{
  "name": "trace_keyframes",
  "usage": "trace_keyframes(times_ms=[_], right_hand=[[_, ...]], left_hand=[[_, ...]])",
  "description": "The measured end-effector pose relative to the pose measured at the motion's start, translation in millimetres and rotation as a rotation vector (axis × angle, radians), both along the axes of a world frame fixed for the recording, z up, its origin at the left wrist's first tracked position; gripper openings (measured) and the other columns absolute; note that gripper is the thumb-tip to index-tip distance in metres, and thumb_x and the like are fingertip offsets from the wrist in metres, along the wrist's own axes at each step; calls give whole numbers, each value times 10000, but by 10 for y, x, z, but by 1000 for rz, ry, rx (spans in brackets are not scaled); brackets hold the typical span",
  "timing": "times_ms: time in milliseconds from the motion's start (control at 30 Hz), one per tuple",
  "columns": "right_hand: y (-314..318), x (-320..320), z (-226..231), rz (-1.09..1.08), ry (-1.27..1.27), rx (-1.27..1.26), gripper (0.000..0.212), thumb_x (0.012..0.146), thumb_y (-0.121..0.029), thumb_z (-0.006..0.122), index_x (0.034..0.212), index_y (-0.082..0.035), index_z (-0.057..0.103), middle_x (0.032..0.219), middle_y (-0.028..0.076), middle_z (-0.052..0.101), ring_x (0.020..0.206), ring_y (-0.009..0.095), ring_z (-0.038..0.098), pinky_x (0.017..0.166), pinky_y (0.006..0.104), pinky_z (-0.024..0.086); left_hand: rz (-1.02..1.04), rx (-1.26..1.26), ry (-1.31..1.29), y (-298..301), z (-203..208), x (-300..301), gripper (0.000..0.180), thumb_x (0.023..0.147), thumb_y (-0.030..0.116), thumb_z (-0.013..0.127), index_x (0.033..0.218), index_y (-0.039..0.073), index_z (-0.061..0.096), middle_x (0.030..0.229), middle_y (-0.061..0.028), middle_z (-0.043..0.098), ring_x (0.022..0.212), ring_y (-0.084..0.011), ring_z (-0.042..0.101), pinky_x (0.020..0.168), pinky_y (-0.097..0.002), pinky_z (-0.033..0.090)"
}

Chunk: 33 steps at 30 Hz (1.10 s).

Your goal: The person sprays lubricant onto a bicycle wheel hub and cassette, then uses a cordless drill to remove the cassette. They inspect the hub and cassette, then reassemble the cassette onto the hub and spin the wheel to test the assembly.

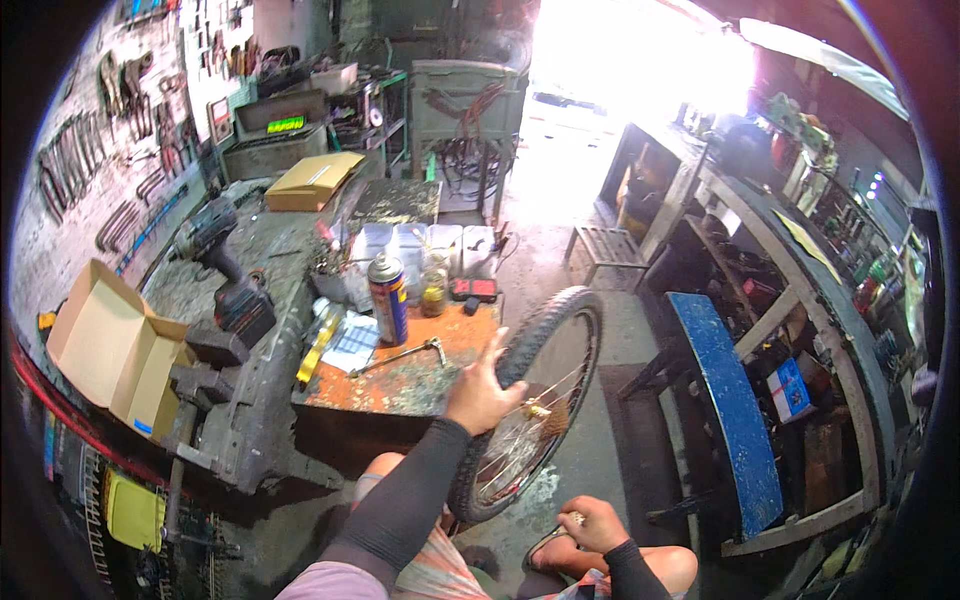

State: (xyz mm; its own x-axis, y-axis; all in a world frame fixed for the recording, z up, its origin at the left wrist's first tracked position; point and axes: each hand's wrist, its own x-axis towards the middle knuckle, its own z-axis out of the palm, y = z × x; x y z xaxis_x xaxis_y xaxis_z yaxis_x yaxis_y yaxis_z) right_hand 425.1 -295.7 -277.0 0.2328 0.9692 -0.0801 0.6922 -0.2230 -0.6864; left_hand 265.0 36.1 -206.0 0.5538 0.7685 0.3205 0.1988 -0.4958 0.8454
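A bicycle wheel point(578, 312) with a knobby black tire stands upright between my legs and the orange bench. My left hand point(482, 396) grips its tire on the near left side, index finger stretched along the tread and thumb toward the spokes. Thin spokes run to a brass-coloured hub point(536, 410), beside a toothed sprocket point(556, 420). Low on the right, by my bent knee, my right hand point(596, 524) is closed; a small light-coloured bit shows at its fingers, too small to name. The right hand is apart from the wheel.
On the orange-topped bench point(400, 385) are a spray can point(388, 300), a metal wrench point(400, 355), a jar point(434, 290) and plastic trays. A cordless drill point(225, 265) and open cardboard box point(120, 350) are left. A blue bench point(725, 410) and wooden stool point(606, 255) stand right.
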Motion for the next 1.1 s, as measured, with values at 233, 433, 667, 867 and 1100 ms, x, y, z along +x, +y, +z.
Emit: trace_keyframes(times_ms=[233,433,667,867,1100], right_hand=[[151,-100,135,185,-43,60,375,997,-297,841,1284,-61,790,1175,172,816,1115,385,783,980,457,625],[391,-229,307,211,60,59,571,930,-300,901,1415,-64,715,1256,184,799,1172,375,775,1013,465,610],[773,-395,12,105,321,117,484,899,-79,887,1318,8,660,1132,177,767,1001,274,781,905,404,636],[1051,-391,184,158,14,67,439,953,-176,850,1307,14,674,1120,165,761,1030,273,753,943,422,614],[1046,-380,148,101,-99,84,536,1007,-368,861,1337,21,696,1137,172,786,1042,309,730,977,436,577]], left_hand=[[-6,-31,1,-83,103,2,1034,916,262,864,1769,67,313,1545,-334,657,1387,-461,696,1180,-503,554],[58,46,90,-319,71,-257,1076,915,321,860,1782,68,275,1639,-357,552,1448,-504,627,1231,-524,504],[78,68,61,-1395,-113,-1296,993,943,227,855,1760,31,326,1723,-255,486,1579,-436,509,1310,-498,429],[447,120,-14,-2446,-140,-3364,758,993,119,792,1679,28,485,1643,-228,590,1483,-374,624,1236,-471,507],[1270,-123,11,-3178,-742,-4938,690,967,110,809,1608,68,557,1374,-190,769,1173,-326,776,1040,-463,620]])
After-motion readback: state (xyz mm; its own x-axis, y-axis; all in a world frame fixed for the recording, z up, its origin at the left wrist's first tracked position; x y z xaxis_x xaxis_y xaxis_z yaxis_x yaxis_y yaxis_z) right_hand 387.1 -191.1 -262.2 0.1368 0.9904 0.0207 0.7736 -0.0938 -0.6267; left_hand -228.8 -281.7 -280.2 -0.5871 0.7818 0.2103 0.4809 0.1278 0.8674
